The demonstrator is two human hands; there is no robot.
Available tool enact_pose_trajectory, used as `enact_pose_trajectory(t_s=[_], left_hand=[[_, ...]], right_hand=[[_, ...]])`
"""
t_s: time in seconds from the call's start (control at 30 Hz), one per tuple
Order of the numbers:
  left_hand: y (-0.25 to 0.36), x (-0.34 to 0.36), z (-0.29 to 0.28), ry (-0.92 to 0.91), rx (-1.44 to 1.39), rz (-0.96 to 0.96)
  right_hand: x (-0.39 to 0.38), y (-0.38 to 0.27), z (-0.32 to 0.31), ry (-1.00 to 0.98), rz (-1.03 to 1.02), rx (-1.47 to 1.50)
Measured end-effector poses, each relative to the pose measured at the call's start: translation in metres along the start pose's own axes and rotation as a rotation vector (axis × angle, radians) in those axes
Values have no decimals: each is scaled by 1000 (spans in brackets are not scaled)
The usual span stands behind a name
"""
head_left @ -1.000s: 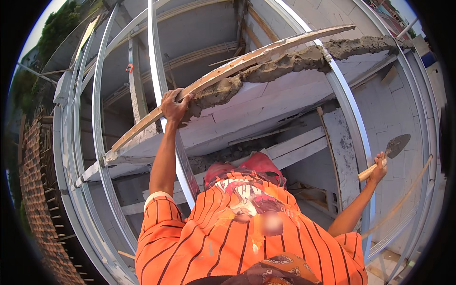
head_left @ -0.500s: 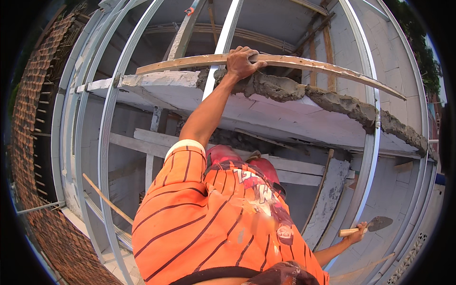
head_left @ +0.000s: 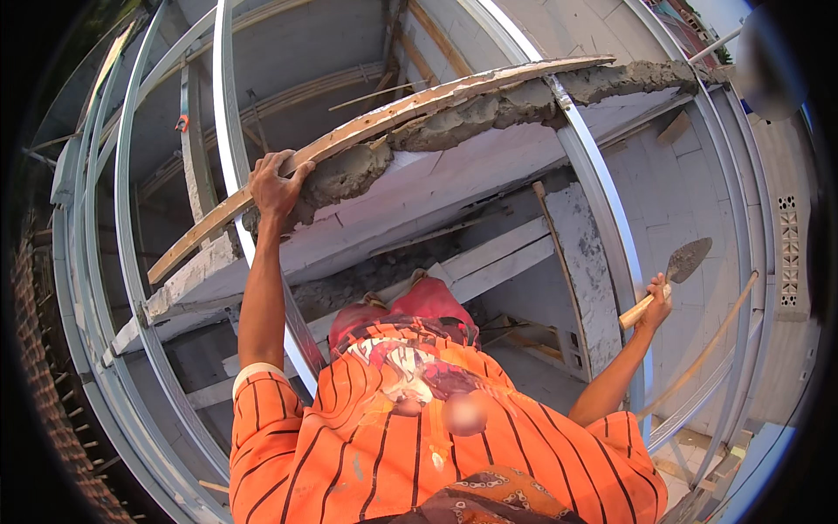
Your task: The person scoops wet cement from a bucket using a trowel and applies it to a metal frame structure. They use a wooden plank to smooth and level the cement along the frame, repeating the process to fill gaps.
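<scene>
Grey block wall at right; tiled roof far left; bright daylight.

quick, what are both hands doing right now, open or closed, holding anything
Left hand: closed over the long brown wooden strip.
Right hand: closed, holding the grey metal-bladed trowel by its pale wooden handle.

Site: building under construction, seen at roof level. Evidence: bare metal rafters spanning unroofed rooms; rough grey mortar topping a pale block wall, timber batten alongside; unplastered blockwork; mason's trowel at hand.
</scene>
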State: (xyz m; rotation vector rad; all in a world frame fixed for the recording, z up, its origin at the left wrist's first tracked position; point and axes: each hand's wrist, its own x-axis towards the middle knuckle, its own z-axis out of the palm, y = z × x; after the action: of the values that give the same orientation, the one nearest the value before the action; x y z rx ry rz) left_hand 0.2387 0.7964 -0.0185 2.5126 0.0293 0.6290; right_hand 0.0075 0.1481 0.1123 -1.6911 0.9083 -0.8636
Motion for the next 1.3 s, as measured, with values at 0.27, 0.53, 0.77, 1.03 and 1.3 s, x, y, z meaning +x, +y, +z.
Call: enact_pose_trajectory(t_s=[0.27, 0.53, 0.77, 1.03, 1.3], left_hand=[[3, 2, 5, -1, 46, -47], [17, -33, -1, 108, 5, -14], [27, -42, 0, 127, 24, 8], [44, -20, 4, 122, 46, -38], [50, -28, 8, 97, 25, 60]], right_hand=[[3, 3, -10, -14, -35, -31], [24, 15, -22, -55, 13, -32], [44, 44, -41, -22, -29, -15], [6, 9, -7, 40, 0, -17], [-1, 4, -4, 48, -42, -71]])
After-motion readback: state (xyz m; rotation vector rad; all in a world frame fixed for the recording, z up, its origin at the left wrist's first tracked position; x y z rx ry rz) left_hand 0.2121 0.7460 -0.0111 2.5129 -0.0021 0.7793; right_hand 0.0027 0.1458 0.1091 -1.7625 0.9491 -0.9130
